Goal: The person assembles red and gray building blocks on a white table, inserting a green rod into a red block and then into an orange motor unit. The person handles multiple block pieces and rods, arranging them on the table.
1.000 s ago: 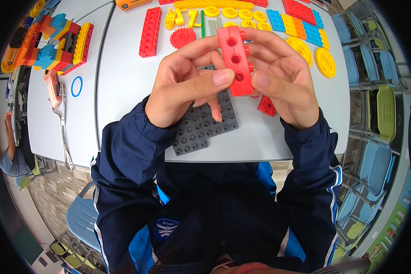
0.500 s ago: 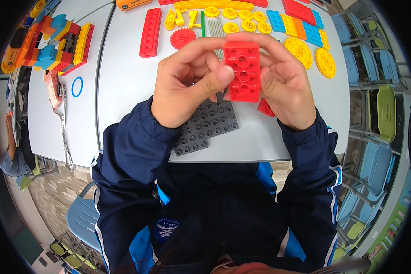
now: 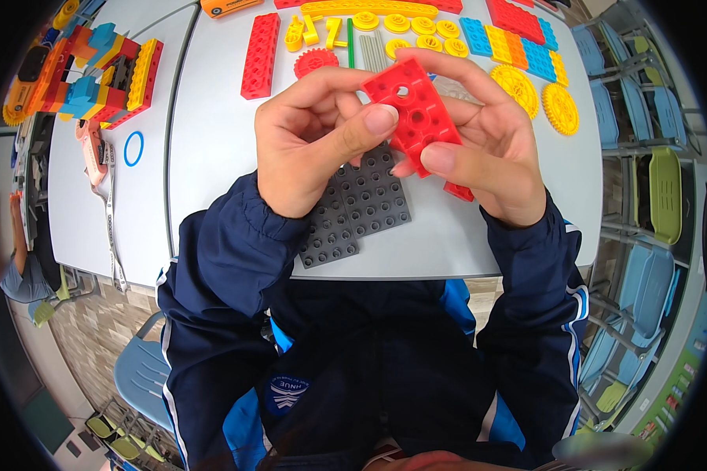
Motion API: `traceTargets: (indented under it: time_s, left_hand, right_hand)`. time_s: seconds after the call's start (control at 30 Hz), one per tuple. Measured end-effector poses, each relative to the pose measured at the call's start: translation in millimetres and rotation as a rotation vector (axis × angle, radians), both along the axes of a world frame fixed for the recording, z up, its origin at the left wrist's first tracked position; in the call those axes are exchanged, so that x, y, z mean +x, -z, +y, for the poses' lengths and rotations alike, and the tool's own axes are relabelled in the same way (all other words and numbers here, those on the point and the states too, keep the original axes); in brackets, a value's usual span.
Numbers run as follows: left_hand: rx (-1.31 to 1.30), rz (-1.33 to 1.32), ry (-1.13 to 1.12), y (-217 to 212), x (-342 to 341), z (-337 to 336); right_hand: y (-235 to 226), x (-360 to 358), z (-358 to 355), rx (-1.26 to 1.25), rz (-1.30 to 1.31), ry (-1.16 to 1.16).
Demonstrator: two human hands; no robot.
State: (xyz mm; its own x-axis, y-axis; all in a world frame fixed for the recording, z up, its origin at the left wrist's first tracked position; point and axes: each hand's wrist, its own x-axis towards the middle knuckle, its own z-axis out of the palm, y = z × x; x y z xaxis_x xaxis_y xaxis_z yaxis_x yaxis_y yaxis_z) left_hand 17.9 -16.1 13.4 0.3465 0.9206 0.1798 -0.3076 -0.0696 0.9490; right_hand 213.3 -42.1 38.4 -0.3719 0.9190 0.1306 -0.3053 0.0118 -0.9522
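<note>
Between both hands, raised above the table, is a red building block (image 3: 413, 115) with round holes through its face, tilted with its upper end to the left. My left hand (image 3: 316, 129) pinches it with the thumb on its left edge. The thumb of my right hand (image 3: 491, 149) presses on its lower right end, fingers behind. Under the hands lie dark grey studded plates (image 3: 361, 206), partly covered by my left hand and sleeve. Another red piece (image 3: 458, 191) shows just below the held block, next to my right hand, mostly hidden.
Across the table's far side lie a long red beam (image 3: 260, 56), a red gear (image 3: 316, 61), yellow pulley wheels (image 3: 423, 25), large yellow gears (image 3: 559, 108) and blue bricks (image 3: 538, 59). At left stand a colourful brick model (image 3: 94, 78), a blue ring (image 3: 133, 149) and a lanyard (image 3: 110, 212).
The red block has turned from upright to a slant, its upper end swinging left. My right thumb has moved onto its face; both hands keep hold of it.
</note>
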Motion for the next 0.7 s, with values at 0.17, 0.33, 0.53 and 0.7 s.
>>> traceTargets:
  time_s: [0.17, 0.33, 0.53, 0.7]
  left_hand:
    - [0.057, 0.018, -0.035, 0, -2, 3]
    - [0.085, 0.084, -0.001, 1, -3, 3]
    - [0.022, -0.071, 0.066, 0, -5, 3]
    - [0.059, -0.029, 0.046, 3, -5, 4]
  right_hand:
    - [-3, 8, 5, -0.108, 0.063, 0.204]
    - [-2, 14, 6, -0.014, 0.015, 0.241]
    - [3, 23, 10, 0.197, -0.017, 0.237]
    - [4, 23, 12, 0.306, -0.060, 0.263]
